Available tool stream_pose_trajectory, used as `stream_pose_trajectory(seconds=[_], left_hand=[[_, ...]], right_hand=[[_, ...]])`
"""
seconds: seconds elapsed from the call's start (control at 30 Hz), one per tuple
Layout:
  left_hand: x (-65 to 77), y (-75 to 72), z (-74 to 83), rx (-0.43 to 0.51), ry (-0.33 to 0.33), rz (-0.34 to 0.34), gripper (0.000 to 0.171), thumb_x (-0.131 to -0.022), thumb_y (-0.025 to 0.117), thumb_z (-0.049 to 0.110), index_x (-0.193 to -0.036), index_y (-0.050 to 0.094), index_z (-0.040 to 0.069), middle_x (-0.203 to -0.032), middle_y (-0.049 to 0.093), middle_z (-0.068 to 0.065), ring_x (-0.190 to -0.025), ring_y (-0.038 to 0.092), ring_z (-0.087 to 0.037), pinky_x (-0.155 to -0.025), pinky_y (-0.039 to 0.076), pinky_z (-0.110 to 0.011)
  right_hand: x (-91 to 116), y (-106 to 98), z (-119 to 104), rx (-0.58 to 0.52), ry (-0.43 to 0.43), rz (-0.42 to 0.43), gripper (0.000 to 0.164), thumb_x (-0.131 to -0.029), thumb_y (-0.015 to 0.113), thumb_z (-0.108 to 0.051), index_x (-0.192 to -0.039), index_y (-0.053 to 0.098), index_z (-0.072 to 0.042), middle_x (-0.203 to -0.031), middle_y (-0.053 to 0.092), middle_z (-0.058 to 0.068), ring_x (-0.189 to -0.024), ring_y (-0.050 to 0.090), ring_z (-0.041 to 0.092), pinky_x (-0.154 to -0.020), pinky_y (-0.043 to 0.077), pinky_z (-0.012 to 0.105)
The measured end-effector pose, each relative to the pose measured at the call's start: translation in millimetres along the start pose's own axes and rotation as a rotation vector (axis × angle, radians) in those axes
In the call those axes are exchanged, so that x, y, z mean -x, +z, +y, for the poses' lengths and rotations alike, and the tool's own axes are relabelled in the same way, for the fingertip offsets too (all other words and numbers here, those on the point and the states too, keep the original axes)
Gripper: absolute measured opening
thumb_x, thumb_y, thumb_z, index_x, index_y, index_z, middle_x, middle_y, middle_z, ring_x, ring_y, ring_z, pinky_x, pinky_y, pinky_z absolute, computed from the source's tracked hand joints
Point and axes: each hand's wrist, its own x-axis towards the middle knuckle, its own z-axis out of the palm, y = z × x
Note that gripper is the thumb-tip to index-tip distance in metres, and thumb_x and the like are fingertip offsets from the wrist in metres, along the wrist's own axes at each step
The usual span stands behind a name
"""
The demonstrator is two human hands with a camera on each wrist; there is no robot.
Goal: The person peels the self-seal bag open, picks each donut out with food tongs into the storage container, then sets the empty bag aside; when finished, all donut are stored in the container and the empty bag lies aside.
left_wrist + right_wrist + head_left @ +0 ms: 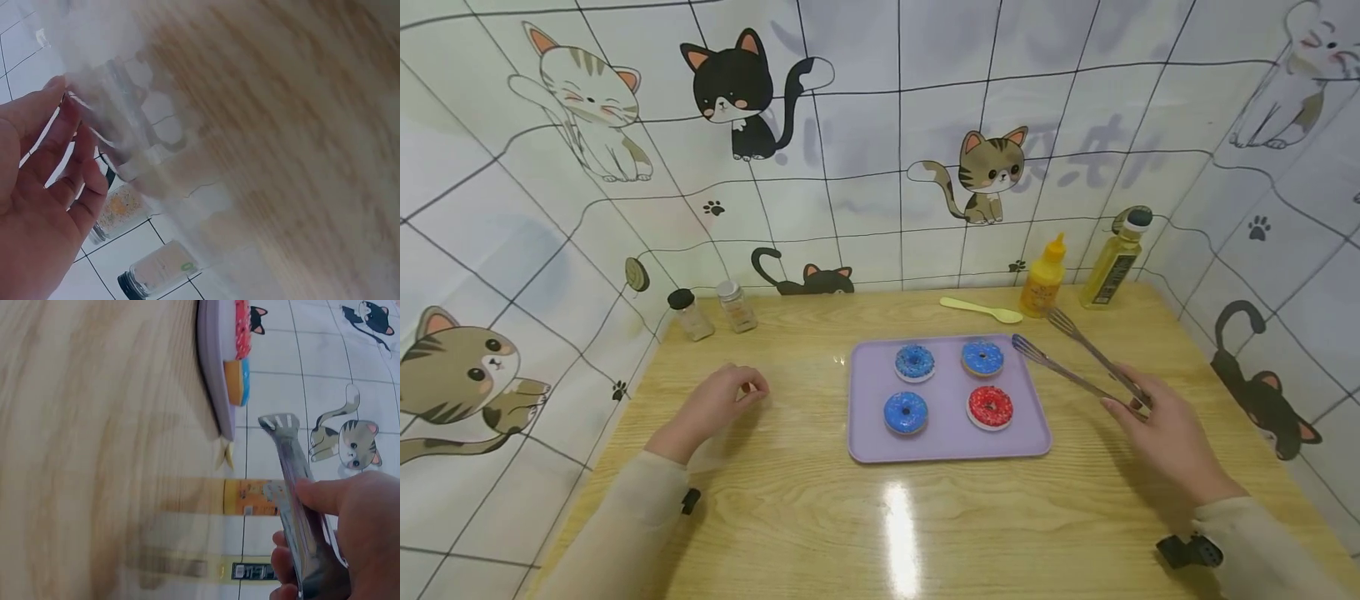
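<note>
My right hand [1172,429] grips a pair of metal tongs [1078,379], their arms spread apart, one tip over the right edge of the lilac tray [951,447]. On that tray lie a red doughnut [990,408], a blue doughnut [906,413] at front left, another blue doughnut [982,358] at back right and a dark-speckled blue doughnut [914,363]. Left of the tray, my left hand [718,408] has curled fingers. The left wrist view shows its fingertips pinching the rim of a clear see-through item [128,109], whose full shape is hard to make out.
Two small seasoning jars, one black-capped jar [691,315] and one pale-capped jar [737,307], stand at back left. Along the back wall are a yellow spoon [981,310], a yellow squeeze bottle [1043,279] and an oil bottle [1115,262]. Tiled cat-print walls enclose the wooden table [805,533].
</note>
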Motion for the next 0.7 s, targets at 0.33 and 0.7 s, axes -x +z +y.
stream_pose_trajectory(seconds=[0.33, 0.7], left_hand=[[-3.3, 5.9, -6.1, 0.065, 0.011, -0.041, 0.005, -0.098, 0.073, 0.018, -0.094, 0.074, 0.021, -0.095, 0.072, 0.007, -0.093, 0.06, -0.018, -0.084, 0.048, -0.04], [-6.3, 7.3, -6.8, 0.079, -0.005, 0.004, 0.006, -0.095, 0.077, 0.025, -0.1, 0.075, 0.022, -0.102, 0.072, 0.005, -0.097, 0.06, -0.02, -0.083, 0.047, -0.039]], right_hand=[[9.3, -3.5, 21.4, 0.028, 0.167, -0.088, 0.068, -0.103, 0.065, -0.036, -0.155, 0.041, 0.0, -0.14, 0.052, 0.039, -0.114, 0.055, 0.056, -0.082, 0.044, 0.066], [7.3, -2.2, 30.2, 0.154, 0.214, -0.196, 0.083, -0.096, 0.067, -0.056, -0.145, 0.047, 0.008, -0.126, 0.061, 0.038, -0.097, 0.065, 0.051, -0.07, 0.05, 0.058]])
